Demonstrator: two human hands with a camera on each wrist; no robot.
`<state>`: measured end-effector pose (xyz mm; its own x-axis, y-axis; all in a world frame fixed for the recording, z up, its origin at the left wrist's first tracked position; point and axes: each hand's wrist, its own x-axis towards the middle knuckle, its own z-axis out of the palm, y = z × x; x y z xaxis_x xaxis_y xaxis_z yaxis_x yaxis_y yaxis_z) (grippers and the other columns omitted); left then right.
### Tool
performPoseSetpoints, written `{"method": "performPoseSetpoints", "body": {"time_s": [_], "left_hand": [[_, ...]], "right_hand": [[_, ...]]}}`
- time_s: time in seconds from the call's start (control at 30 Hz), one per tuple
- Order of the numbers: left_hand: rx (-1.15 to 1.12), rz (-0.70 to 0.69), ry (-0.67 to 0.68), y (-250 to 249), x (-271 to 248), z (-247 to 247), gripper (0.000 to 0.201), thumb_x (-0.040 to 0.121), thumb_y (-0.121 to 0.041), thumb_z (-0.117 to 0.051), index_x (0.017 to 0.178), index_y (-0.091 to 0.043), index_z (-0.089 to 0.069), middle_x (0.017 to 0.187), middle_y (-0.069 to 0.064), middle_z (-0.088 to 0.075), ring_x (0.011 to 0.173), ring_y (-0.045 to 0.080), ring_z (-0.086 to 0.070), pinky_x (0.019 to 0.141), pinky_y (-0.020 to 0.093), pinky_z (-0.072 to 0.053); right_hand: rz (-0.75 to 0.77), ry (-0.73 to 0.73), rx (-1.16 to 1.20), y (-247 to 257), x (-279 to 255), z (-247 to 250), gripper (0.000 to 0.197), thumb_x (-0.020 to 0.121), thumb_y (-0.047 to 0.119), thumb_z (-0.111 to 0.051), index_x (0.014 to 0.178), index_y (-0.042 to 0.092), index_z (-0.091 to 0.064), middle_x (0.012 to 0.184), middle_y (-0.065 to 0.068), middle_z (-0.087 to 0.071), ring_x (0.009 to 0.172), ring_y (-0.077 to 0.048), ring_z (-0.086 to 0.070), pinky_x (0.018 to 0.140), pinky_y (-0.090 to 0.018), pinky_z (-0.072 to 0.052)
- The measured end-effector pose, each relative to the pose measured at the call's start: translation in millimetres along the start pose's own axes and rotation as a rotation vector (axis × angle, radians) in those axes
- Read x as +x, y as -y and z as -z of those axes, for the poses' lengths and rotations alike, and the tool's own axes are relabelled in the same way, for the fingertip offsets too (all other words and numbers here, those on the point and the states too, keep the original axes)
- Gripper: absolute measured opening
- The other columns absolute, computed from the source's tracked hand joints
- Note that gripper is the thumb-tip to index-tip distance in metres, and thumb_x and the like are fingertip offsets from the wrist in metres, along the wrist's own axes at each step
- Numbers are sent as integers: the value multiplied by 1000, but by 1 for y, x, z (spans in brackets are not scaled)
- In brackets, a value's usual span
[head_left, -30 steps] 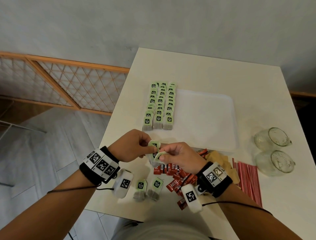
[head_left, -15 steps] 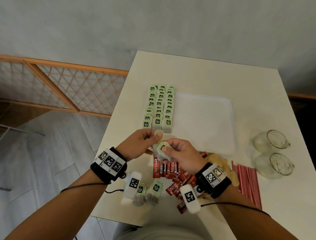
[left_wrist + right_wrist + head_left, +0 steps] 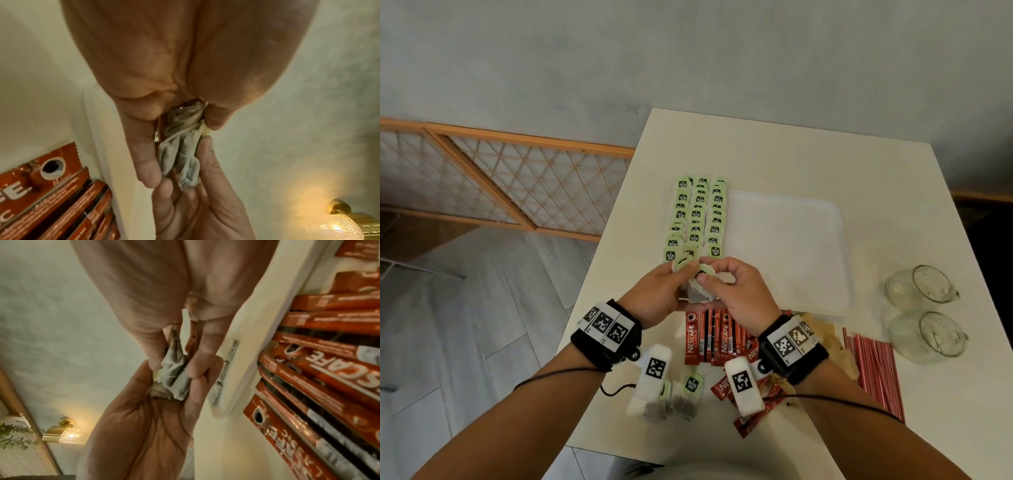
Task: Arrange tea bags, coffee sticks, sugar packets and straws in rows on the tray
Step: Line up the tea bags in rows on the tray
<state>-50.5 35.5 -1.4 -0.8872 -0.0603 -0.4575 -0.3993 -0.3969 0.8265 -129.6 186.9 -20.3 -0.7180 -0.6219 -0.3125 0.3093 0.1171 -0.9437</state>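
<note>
Left hand (image 3: 657, 294): fingers pinch a small bunch of tea bags (image 3: 697, 286) from the 9 o'clock side, just above the near edge of the tray (image 3: 808, 301).
Right hand (image 3: 736, 291): thumb and fingers curl round the same bunch from 3 o'clock; the two hands touch.
Head view only: three rows of green-tagged tea bags (image 3: 697, 216) run along the tray's 9 o'clock edge; whether they lie on its rim or just beside it is hard to tell.
Wrist views only: the grey paper pouches (image 3: 183, 155) hang crumpled between the fingertips (image 3: 148, 167), a detail the head view hides behind the knuckles.
Coffee sticks (image 3: 709, 337): a red fan on the worktop (image 3: 774, 154) at 6 o'clock from the hands.
Loose tea bags (image 3: 681, 397): near the worktop's front edge, 7 o'clock of the sticks.
Straws (image 3: 873, 370): a red bundle at 4 o'clock.
Glass jars (image 3: 921, 308): two, on their sides, 3 o'clock of the tray.
</note>
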Motion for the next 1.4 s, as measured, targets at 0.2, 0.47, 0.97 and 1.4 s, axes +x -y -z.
{"method": "performPoseSetpoints", "body": {"time_s": [0.2,0.47,0.97,1.4], "left_hand": [[10,8,37,-5,-1,9,28,97,-28,-57,118,-12,-65,110,21,-72,98,32,-71,77,35,-61],[222,-58,-50,-2,-2,21,19,94,-13,-66,114,-13,-67,95,13,-74,85,23,-70,64,27,-55],[254,-50,-207,1,1,41,10,94,-8,-65,103,-9,-67,90,15,-70,79,19,-69,65,27,-56],[58,18,-201,0,5,73,23,94,3,-59,116,0,-64,114,17,-73,101,26,-70,90,35,-58]], "right_hand": [[89,-64,-317,-3,12,7,24,84,45,-78,71,29,-68,100,0,-77,96,-9,-72,84,-35,-57],[87,-38,-289,-1,7,-2,24,96,37,-68,92,15,-76,70,2,-68,55,-10,-58,59,-27,-49],[-72,32,-434,-2,11,8,15,95,31,-70,92,18,-78,68,5,-70,58,-9,-60,61,-26,-49],[-78,-48,-719,-7,48,-4,23,94,22,-67,76,11,-75,74,-2,-75,67,-22,-74,57,-28,-60]]}}
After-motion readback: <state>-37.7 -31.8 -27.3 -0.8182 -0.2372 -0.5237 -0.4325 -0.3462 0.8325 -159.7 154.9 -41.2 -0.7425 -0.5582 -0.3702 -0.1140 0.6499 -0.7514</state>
